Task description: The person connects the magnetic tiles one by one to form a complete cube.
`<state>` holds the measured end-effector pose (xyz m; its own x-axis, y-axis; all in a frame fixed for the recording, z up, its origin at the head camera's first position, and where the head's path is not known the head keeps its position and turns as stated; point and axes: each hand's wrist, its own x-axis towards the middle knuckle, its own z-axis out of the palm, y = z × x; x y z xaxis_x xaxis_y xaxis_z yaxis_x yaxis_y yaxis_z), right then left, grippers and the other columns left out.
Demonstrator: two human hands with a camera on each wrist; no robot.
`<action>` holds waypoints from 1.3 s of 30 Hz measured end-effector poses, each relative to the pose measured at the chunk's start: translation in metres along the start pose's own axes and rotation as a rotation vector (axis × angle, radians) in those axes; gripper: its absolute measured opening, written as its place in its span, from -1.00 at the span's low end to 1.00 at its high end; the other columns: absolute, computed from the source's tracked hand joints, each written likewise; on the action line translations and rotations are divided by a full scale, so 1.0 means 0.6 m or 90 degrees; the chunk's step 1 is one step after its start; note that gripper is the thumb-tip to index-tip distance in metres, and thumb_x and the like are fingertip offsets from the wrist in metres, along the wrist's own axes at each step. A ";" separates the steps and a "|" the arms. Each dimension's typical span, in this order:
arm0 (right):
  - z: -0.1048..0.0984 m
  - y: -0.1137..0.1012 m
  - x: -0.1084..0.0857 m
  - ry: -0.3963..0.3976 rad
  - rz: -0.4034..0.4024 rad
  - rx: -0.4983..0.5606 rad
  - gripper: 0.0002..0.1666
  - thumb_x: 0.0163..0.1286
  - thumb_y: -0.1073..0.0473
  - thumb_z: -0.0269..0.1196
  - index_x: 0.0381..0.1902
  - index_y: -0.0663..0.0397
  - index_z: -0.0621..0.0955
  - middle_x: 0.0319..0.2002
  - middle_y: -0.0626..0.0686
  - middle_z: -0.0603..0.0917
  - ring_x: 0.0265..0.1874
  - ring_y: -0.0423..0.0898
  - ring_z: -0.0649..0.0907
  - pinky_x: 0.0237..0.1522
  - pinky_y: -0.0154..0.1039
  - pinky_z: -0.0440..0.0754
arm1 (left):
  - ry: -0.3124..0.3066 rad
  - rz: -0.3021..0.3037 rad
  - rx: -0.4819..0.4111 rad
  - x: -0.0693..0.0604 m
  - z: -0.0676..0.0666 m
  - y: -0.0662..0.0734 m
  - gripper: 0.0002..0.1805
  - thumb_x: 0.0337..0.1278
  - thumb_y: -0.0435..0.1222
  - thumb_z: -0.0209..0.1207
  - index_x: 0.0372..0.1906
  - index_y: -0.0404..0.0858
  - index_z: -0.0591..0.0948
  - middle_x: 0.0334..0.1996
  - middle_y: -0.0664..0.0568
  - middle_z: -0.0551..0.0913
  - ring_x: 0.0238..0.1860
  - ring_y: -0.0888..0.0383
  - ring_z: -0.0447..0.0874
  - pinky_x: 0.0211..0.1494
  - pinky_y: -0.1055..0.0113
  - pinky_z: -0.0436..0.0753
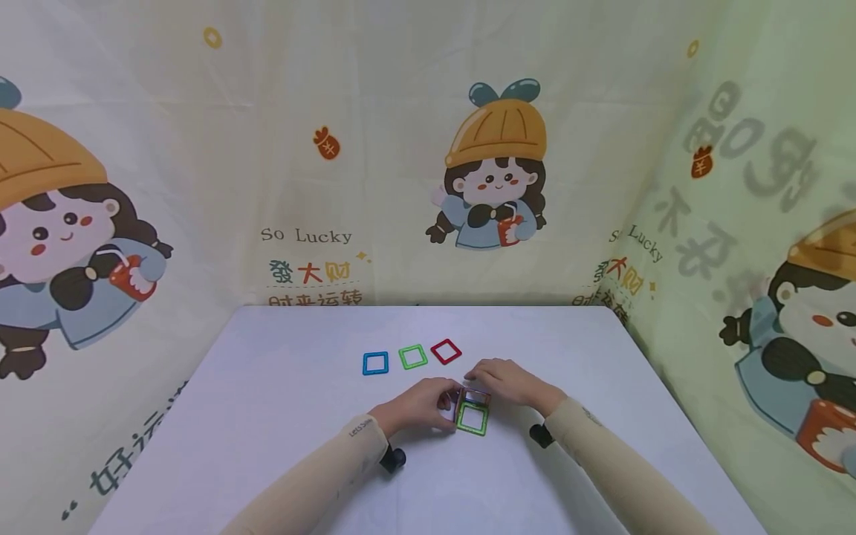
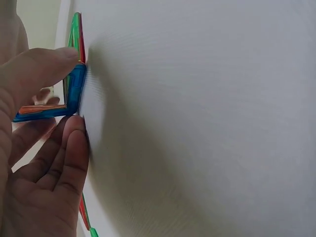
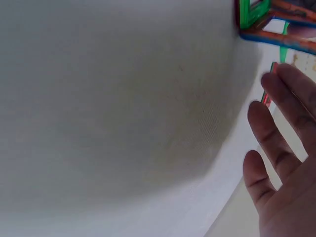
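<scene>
A small structure of square-frame magnetic tiles stands on the white table, with a green tile on the near side. In the left wrist view, a blue tile forms a corner, with green and red edges beyond it. My left hand holds the structure from the left, thumb on one side of the blue tile and fingers on the other. To the right and slightly behind, my right hand has its fingers loosely extended. In the right wrist view those fingers are apart from the blue and orange tile edges.
Three loose square tiles lie farther back on the table: a blue one, a light green one and a red one. Printed cloth hangs behind and at both sides.
</scene>
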<state>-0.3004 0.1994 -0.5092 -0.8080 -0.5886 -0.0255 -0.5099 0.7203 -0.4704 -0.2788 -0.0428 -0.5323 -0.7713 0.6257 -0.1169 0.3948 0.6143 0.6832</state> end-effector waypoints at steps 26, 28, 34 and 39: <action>-0.007 0.023 0.075 0.049 0.024 -0.263 -0.68 0.46 0.18 0.29 0.14 -0.06 0.73 0.16 0.01 0.72 0.07 0.16 0.65 0.05 0.21 0.55 | 0.009 0.017 0.055 0.037 0.002 -0.005 -0.69 0.51 -0.25 0.15 0.24 -0.01 0.61 0.00 0.25 0.66 0.00 0.34 0.55 0.26 0.30 0.59; -0.010 0.028 0.075 0.066 0.047 -0.266 -0.74 0.40 0.17 0.37 0.02 -0.08 0.77 0.03 -0.01 0.75 0.01 0.11 0.65 0.06 0.19 0.54 | 0.017 0.005 0.054 0.039 0.004 -0.004 -0.71 0.50 -0.24 0.15 0.21 0.00 0.62 -0.03 0.25 0.66 -0.03 0.33 0.55 0.23 0.31 0.60; -0.016 0.049 0.068 0.093 0.086 -0.277 -0.88 0.29 0.10 0.48 -0.23 -0.09 0.77 -0.29 -0.07 0.71 -0.19 0.00 0.59 -0.01 0.12 0.51 | 0.038 -0.010 0.052 0.042 0.003 -0.004 -0.74 0.50 -0.24 0.15 0.17 0.01 0.64 -0.06 0.26 0.67 -0.06 0.34 0.55 0.20 0.32 0.60; -0.020 0.062 0.061 0.109 0.088 -0.258 -0.88 0.26 0.09 0.49 -0.36 -0.08 0.73 -0.33 -0.07 0.63 -0.25 -0.01 0.53 -0.04 0.14 0.51 | 0.051 -0.010 0.046 0.045 0.001 -0.002 -0.74 0.49 -0.24 0.17 0.17 -0.03 0.65 -0.05 0.24 0.69 -0.04 0.35 0.58 0.22 0.31 0.61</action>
<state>-0.3526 0.2094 -0.5169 -0.8964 -0.4322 0.0978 -0.4405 0.8933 -0.0897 -0.2999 -0.0261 -0.5366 -0.8137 0.5774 -0.0674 0.4152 0.6584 0.6278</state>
